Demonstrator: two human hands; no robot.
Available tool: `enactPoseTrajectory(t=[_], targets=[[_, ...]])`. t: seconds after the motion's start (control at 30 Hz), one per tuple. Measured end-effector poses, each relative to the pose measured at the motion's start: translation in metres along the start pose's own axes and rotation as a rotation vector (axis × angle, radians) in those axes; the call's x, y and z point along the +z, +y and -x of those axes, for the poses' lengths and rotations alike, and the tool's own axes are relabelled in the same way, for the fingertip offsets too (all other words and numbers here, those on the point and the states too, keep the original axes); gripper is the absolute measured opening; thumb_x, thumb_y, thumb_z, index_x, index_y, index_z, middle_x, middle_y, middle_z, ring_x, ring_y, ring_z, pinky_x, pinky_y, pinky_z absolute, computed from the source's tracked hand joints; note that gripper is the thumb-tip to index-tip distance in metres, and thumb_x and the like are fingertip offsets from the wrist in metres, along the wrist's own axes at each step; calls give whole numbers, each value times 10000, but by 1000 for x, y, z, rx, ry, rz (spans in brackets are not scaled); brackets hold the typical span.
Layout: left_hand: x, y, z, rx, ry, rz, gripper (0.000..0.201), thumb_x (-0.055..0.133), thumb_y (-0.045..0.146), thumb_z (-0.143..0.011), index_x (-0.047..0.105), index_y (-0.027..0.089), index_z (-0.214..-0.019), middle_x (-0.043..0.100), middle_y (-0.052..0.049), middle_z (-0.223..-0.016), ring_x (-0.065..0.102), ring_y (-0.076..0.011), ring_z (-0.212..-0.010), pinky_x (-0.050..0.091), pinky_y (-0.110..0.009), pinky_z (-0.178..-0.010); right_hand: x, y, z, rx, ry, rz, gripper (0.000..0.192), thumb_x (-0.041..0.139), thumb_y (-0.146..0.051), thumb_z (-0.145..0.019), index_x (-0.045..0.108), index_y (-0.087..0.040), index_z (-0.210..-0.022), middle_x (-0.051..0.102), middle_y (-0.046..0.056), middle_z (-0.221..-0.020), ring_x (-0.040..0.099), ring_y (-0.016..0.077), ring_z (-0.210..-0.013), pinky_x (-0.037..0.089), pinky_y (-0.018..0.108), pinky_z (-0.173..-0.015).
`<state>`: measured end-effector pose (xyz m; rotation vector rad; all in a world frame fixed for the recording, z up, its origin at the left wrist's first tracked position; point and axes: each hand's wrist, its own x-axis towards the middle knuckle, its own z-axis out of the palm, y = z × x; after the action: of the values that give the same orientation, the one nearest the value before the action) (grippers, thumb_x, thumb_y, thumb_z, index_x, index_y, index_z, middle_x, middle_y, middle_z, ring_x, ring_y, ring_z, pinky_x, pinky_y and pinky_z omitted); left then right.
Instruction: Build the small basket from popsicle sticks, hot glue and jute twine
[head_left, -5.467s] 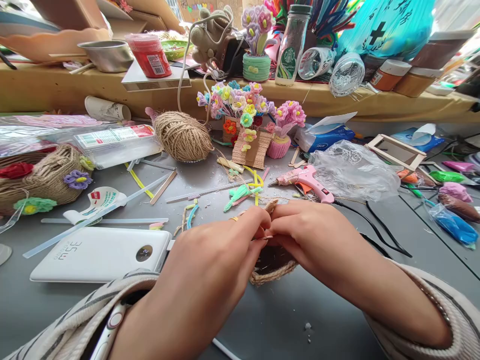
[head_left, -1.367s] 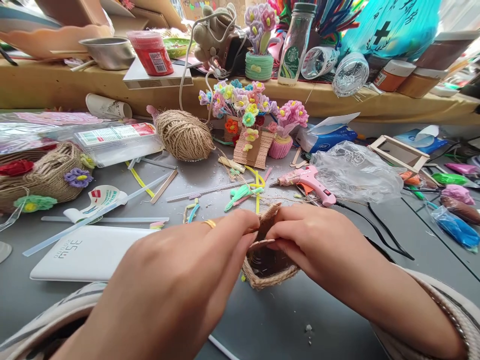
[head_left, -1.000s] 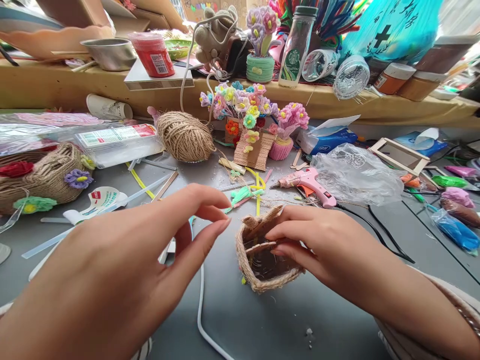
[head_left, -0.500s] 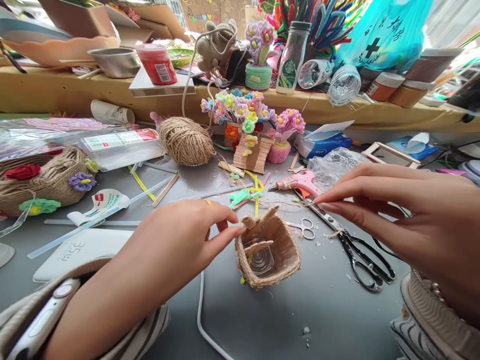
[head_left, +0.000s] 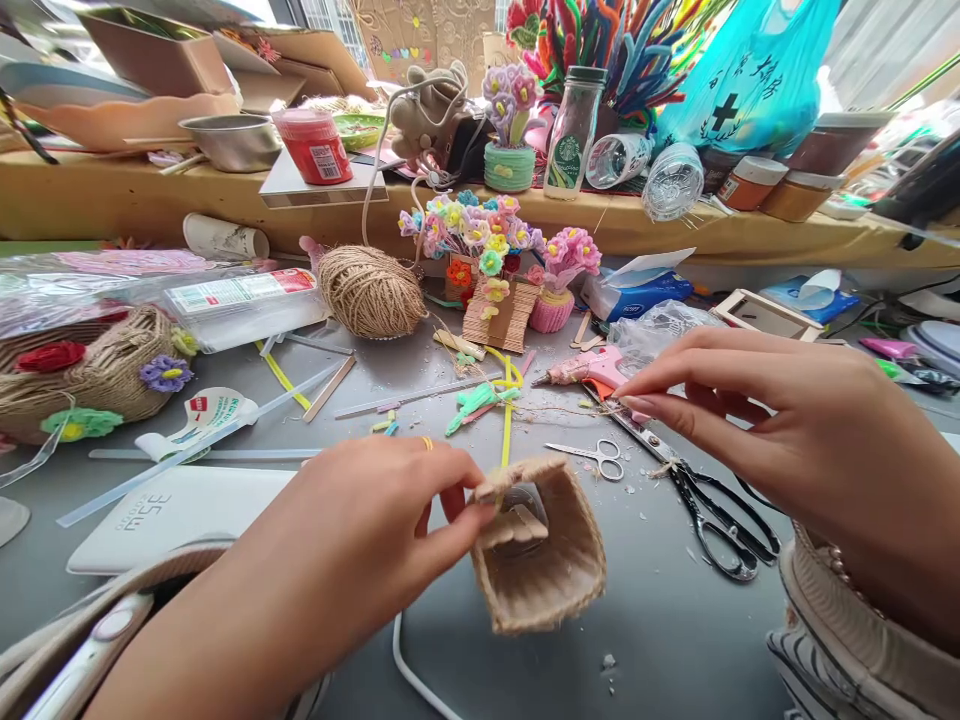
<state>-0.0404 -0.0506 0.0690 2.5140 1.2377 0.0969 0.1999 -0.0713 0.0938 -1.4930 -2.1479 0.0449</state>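
Observation:
My left hand (head_left: 382,510) pinches the upper left rim of a small square basket (head_left: 577,545) wrapped in jute twine. The basket is tilted, its opening towards me, with a pale flat piece (head_left: 517,527) inside near the held side. My right hand (head_left: 772,420) is closed in a pinch to the right, holding the end of a thin strand of twine (head_left: 559,407) that runs left above the basket. Just beyond the right fingertips lies a pink glue gun (head_left: 581,369). Small scissors (head_left: 596,457) and large black-handled scissors (head_left: 720,515) lie between basket and right hand.
A ball of jute twine (head_left: 371,292) sits behind, beside pipe-cleaner flowers (head_left: 480,230). At left are a white power bank (head_left: 180,510), glue sticks (head_left: 195,440) and a flower-trimmed twine piece (head_left: 112,365). A white cable (head_left: 409,665) crosses the front. Jars and bottles line the ledge (head_left: 300,215).
The basket has tipped towards me, showing more of its inside. My left fingers now grip its rim, where they were at its upper left corner. My right hand has shifted slightly left.

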Motion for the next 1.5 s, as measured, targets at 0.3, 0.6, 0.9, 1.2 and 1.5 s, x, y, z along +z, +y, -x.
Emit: enactPoseTrajectory(t=[0.3,0.6,0.9,1.2,1.5], targets=[[6,16,22,115,81,-123,215,409,227,-769,614,290,-786,587,76,-546,500,-93,-442,309,-218,-445,1,0,0,-13,-2,-1,98,554,-266,-776,648,-239,-769,631,-36,-776,521,68,-608,383,188,-517],[4,10,22,140,78,-121,169,470,235,-757,605,292,-840,575,71,-538,516,-101,-455,307,-226,-444,-2,-5,0,20,-45,-10,107,544,-233,-787,649,-216,-780,633,2,-807,525,87,-638,388,204,-544],[6,12,23,92,77,-110,161,436,286,-798,591,308,-836,600,70,-586,543,-129,-491,329,-238,-461,-6,-3,8,-38,-204,-45,143,546,-352,-773,626,-255,-705,599,-18,-718,536,117,-671,396,226,-575],[10,12,20,88,69,-64,174,404,287,-820,576,300,-841,629,53,-632,568,-155,-526,344,-257,-481,0,-13,32,-228,-381,-35,173,454,-272,-832,585,-289,-943,636,-62,-697,577,76,-563,384,190,-497],[14,15,18,121,134,-107,181,386,260,-827,565,266,-807,630,40,-630,570,-169,-530,340,-272,-479,24,-36,40,-324,-301,114,160,444,-174,-805,597,-210,-837,625,-16,-618,569,106,-494,343,219,-434]])
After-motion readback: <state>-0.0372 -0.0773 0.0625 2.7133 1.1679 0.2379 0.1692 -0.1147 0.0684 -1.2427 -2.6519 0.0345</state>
